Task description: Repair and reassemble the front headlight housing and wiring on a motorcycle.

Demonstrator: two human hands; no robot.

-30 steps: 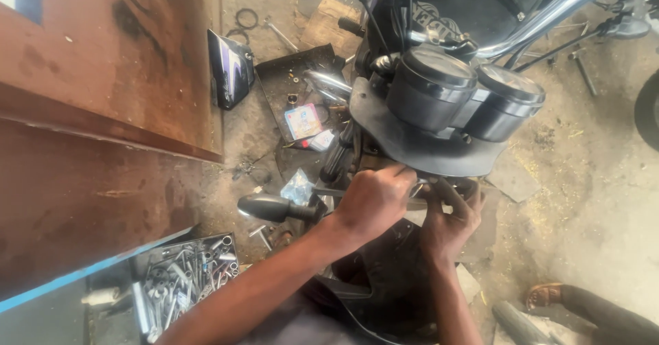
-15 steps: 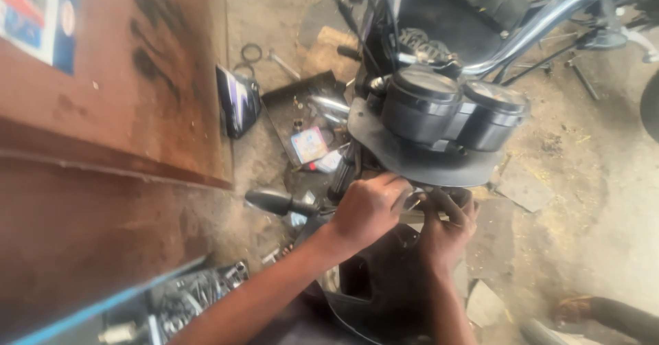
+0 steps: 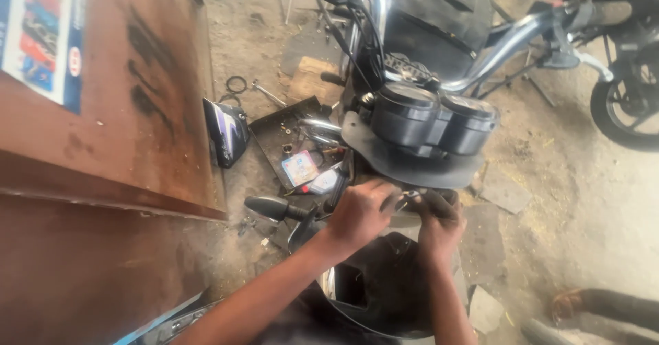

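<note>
Black gauge bracket (image 3: 405,163) sits just above left hand (image 3: 360,211) and right hand (image 3: 439,223)

Left hand (image 3: 360,214) and right hand (image 3: 439,225) meet, fingers curled, forearms extended.

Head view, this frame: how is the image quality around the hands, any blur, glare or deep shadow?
Head view: the left hand and right hand are slightly motion-softened, so the small part between the fingers is unreadable; glare streaks the chrome handlebar; the black fairing below sinks into shadow; the twin gauges and sunlit dirt floor stay clear.
</note>
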